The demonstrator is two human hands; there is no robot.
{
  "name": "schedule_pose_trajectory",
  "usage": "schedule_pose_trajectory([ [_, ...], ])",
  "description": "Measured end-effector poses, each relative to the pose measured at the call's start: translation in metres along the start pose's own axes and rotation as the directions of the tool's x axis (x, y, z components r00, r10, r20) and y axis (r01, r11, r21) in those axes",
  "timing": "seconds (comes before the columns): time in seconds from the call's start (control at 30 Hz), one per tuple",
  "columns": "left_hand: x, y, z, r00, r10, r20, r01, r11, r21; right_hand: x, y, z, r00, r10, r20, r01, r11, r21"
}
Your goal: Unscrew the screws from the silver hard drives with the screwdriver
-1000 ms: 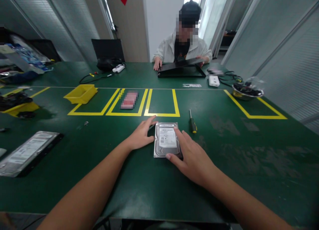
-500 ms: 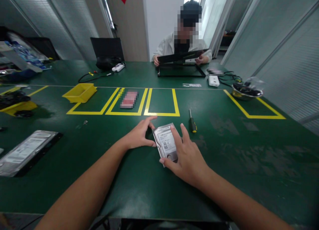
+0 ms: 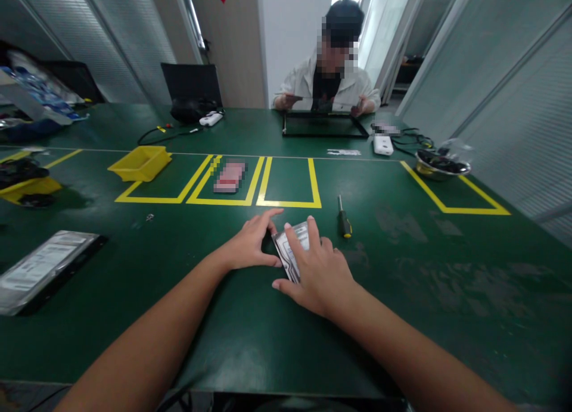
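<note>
A small silver hard drive with a white printed label is in front of me at the middle of the green table, slightly tilted. My left hand holds its left edge, thumb at the near side and fingers curled at the far corner. Over the drive's right part spreads my right hand, fingers apart and thumb stretched out past the near end; whether its palm touches the drive I cannot tell. Right of the drive lies a screwdriver with a dark and yellow handle.
A larger hard drive lies at the left. Yellow tape marks areas on the table; nearby are a yellow bin, a blurred pink item and a metal bowl. Opposite, a person holds a thin panel above a black frame.
My right hand has moved left across the drive, covering more of its label. My left hand stays at the drive's edge. The person opposite has tilted the panel.
</note>
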State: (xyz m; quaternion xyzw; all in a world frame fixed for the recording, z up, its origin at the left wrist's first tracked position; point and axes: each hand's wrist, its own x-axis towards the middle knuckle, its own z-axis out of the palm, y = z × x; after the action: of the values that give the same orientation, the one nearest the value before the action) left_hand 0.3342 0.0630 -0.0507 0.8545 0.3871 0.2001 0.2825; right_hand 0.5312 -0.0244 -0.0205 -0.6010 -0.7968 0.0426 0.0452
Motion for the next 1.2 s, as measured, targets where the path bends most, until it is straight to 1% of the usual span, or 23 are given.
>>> schedule_pose_trajectory([
  [0.17,0.0,-0.003,0.002,1.0,0.013,-0.016,-0.013,1.0,0.001,0.0,-0.002,-0.002,1.0,0.016,-0.002,-0.016,0.999,-0.049],
  [0.4,0.0,-0.004,0.003,1.0,0.011,-0.018,-0.012,1.0,-0.003,-0.001,-0.008,-0.01,0.997,0.063,0.045,-0.057,0.991,-0.117],
  [0.6,-0.001,-0.005,0.003,1.0,0.023,0.009,-0.024,1.0,0.009,-0.001,-0.005,-0.007,0.999,0.036,0.029,-0.032,0.994,-0.101],
  [0.77,-0.002,-0.004,0.0,0.998,0.031,0.061,-0.03,0.999,-0.023,-0.001,-0.002,-0.008,0.999,0.039,0.026,-0.037,0.997,-0.071],
  [0.83,-0.003,-0.005,-0.003,0.996,0.052,0.078,-0.046,0.996,-0.074,-0.001,-0.002,-0.009,0.999,0.044,0.018,-0.043,0.997,-0.059],
  [0.93,-0.004,-0.01,-0.008,0.995,0.065,0.081,-0.043,0.968,-0.248,-0.002,0.0,-0.007,0.999,0.043,0.005,-0.042,0.998,-0.041],
  [1.07,-0.002,-0.017,-0.011,1.0,0.003,0.028,0.011,0.881,-0.474,-0.002,0.003,-0.005,1.0,0.023,-0.007,-0.023,1.0,-0.012],
  [1.2,-0.001,-0.019,-0.008,0.999,-0.034,-0.022,0.014,0.808,-0.589,-0.001,0.005,-0.004,1.0,0.006,-0.009,-0.006,1.0,0.009],
])
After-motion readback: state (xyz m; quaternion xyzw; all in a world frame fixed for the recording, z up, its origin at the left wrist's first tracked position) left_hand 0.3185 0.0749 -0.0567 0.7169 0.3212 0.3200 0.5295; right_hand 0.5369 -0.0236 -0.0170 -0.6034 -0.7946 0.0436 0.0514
